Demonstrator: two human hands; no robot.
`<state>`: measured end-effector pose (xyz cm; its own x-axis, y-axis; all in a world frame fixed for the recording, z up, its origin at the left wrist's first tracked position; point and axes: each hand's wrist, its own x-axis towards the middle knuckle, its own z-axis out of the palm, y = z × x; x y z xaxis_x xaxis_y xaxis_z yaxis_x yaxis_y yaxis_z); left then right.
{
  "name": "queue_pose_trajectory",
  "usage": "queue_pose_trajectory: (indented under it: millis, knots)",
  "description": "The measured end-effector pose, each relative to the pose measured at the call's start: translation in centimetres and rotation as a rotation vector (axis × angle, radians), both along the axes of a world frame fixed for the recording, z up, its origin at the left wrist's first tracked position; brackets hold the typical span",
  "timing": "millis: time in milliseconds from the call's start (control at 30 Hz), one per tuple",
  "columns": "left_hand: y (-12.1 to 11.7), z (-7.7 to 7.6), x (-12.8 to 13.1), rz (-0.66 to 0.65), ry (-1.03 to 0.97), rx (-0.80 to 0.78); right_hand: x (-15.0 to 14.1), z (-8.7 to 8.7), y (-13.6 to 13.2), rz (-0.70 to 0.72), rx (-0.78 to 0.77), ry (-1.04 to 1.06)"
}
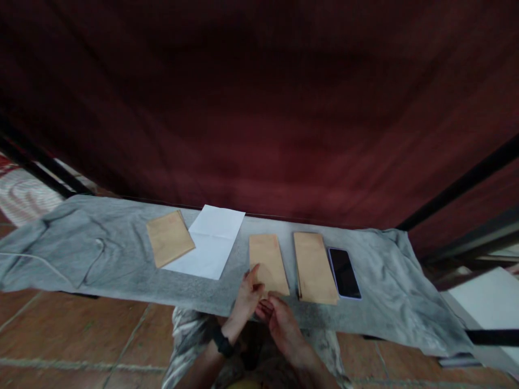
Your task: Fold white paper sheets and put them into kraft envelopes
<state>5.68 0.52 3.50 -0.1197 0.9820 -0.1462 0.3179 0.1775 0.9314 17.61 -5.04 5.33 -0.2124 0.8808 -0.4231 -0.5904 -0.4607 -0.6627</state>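
A brown paper envelope [270, 262] lies flat on the grey cloth in front of me. My left hand [246, 297], with a dark watch [223, 342] on its wrist, is over the envelope's lower left corner. Its index finger stretches out across the paper and the fingers are apart. My right hand [280, 319] is beside it at the lower edge, palm turned partly up and fingers curled. Whether these pinch the paper is hidden. To the right lies a stack of similar envelopes [316, 267].
Farther left, several brown envelopes [169, 237] overlap a creased white sheet [217, 232]. A phone [344, 273] lies right of the stack. The grey cloth [385, 292] covers a narrow table before a dark red curtain [259, 135]. A white cable [40, 259] crosses the left end.
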Motion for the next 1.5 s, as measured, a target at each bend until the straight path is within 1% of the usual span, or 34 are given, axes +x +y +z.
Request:
queue_pose_trajectory:
  millis: [67, 100, 133, 167, 200, 267, 300, 367, 433, 467, 533, 600, 667, 833, 967, 1067, 1167, 1233, 1367, 1500]
  knots:
    - [0.0, -0.5, -0.4, -0.022, 0.169, 0.048, 0.6, 0.2, -0.3, 0.193, -0.007, -0.038]
    - [-0.1, -0.6, -0.6, -0.032, 0.258, 0.072, 0.9, 0.4, -0.3, 0.272, 0.001, -0.099]
    - [-0.3, -0.6, -0.8, -0.046, 0.338, 0.097, 1.3, 0.6, -0.3, 0.314, 0.025, -0.195]
    - [-0.5, -0.5, -0.9, -0.065, 0.410, 0.125, 1.7, 0.7, -0.1, 0.310, 0.078, -0.327]
    - [-0.7, -0.4, -0.9, -0.081, 0.482, 0.155, 2.0, 0.7, 0.0, 0.268, 0.165, -0.488]
    - [-1.3, -0.1, -0.9, -0.091, 0.646, 0.215, 2.5, 0.5, 0.3, 0.147, 0.421, -0.855]
    - [-1.5, 0.0, -0.8, -0.087, 0.732, 0.244, 2.6, 0.2, 0.4, 0.110, 0.563, -1.034]
    - [-1.5, 0.1, -0.5, -0.103, 0.866, 0.297, 2.7, -0.9, 0.4, 0.107, 0.809, -1.347]
    - [-0.7, 0.2, 0.1, -0.185, 0.919, 0.340, 2.5, -2.4, 0.2, 0.123, 0.954, -1.596]
    - [-0.1, 0.1, 0.4, -0.239, 0.927, 0.352, 2.4, -3.2, 0.0, 0.116, 0.997, -1.691]
    - [1.6, -0.1, 1.2, -0.338, 0.940, 0.354, 2.1, -4.7, -0.2, 0.073, 1.039, -1.816]
    - [3.6, -0.5, 2.0, -0.400, 0.961, 0.346, 1.8, -5.5, -0.3, 0.036, 1.067, -1.874]
    - [5.6, -0.9, 2.6, -0.429, 0.980, 0.344, 1.8, -5.6, -0.4, 0.031, 1.090, -1.903]
    - [10.0, -1.5, 3.3, -0.423, 1.022, 0.348, 1.9, -4.1, -0.4, 0.045, 1.122, -1.965]
    - [12.2, -1.5, 3.2, -0.372, 1.045, 0.320, 1.9, -3.7, -0.4, 0.041, 1.109, -1.999]
    - [12.9, -1.2, 3.1, -0.364, 1.046, 0.319, 1.9, -3.8, -0.4, 0.051, 1.109, -1.988]
    - [12.2, -1.0, 2.7, -0.389, 1.034, 0.346, 1.9, -3.9, -0.6, 0.070, 1.081, -1.937]
    - [11.0, -1.0, 2.2, -0.419, 1.022, 0.380, 1.8, -4.1, -0.7, 0.083, 1.039, -1.885]
    - [6.7, -1.2, 0.9, -0.464, 0.988, 0.446, 1.7, -4.6, -0.7, 0.087, 0.988, -1.784]
    - [1.7, -1.8, -0.6, -0.399, 0.985, 0.436, 1.8, -5.0, -0.4, 0.092, 0.988, -1.770]
